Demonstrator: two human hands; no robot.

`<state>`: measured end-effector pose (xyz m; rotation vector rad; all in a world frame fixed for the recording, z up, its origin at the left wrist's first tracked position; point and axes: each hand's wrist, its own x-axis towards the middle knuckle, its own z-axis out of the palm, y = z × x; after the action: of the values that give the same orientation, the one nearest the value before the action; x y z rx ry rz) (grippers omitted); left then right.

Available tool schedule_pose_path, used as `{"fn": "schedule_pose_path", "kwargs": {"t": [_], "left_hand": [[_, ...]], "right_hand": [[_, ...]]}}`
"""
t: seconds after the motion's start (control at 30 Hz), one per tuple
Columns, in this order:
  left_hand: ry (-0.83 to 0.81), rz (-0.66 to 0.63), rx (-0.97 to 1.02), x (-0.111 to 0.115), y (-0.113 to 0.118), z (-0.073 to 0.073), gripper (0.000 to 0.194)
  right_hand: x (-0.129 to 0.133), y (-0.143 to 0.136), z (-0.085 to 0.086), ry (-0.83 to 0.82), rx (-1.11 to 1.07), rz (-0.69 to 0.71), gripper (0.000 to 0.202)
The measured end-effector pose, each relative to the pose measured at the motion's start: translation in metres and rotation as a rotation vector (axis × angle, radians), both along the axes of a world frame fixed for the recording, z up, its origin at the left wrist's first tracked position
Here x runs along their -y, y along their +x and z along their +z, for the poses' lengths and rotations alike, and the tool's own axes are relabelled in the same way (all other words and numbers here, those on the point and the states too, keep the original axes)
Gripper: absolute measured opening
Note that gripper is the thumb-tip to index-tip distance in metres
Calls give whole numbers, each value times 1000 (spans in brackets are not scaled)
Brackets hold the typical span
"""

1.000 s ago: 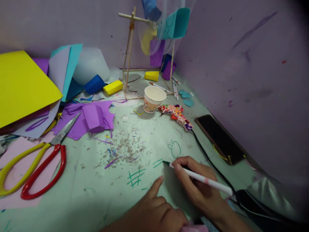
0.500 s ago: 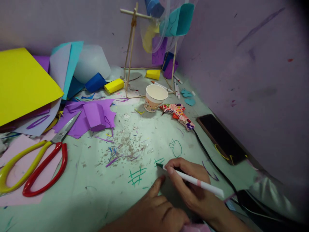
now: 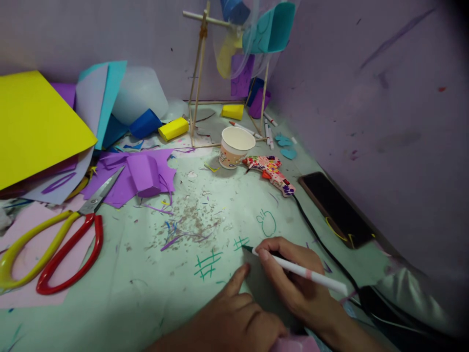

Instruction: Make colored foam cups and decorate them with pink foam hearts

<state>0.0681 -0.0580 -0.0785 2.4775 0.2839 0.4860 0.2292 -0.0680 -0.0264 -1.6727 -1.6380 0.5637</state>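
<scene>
My right hand [image 3: 296,274] pinches a white marker [image 3: 304,272], its green tip touching the table surface at a small green grid mark [image 3: 241,243]. To the left of it my left hand [image 3: 234,318] rests on the surface, index finger stretched towards the marks and the other fingers curled in. A pink object [image 3: 296,343] shows at the bottom edge by that hand; whether the fingers grip it is hidden. A larger green grid [image 3: 207,265] lies left of the small one, and a round green doodle [image 3: 266,223] sits above the right hand.
A paper cup [image 3: 236,147] stands beside a flowered glue gun [image 3: 269,172], whose black cord runs right past a phone [image 3: 336,208]. Large scissors [image 3: 69,239], purple paper scraps [image 3: 110,168] and a yellow sheet [image 3: 36,127] lie left. A stick frame [image 3: 200,78] stands behind.
The marker tip and my right hand have moved slightly right. The small grid has gained a stroke. My left hand stays nearly in place.
</scene>
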Motion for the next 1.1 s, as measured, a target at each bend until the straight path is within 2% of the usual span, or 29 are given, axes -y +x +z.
{"fn": "schedule_pose_path", "kwargs": {"t": [0.27, 0.57, 0.9, 1.1], "left_hand": [[-12, -74, 9, 7, 5, -23, 20], [-10, -54, 7, 4, 3, -12, 24], [-25, -71, -10, 8, 3, -25, 24], [-22, -66, -20, 7, 2, -21, 24]], "right_hand": [[6, -5, 0, 79, -6, 95, 15], [5, -4, -5, 130, 11, 125, 14], [4, -5, -4, 96, -15, 113, 14], [9, -4, -6, 92, 17, 1, 14]]}}
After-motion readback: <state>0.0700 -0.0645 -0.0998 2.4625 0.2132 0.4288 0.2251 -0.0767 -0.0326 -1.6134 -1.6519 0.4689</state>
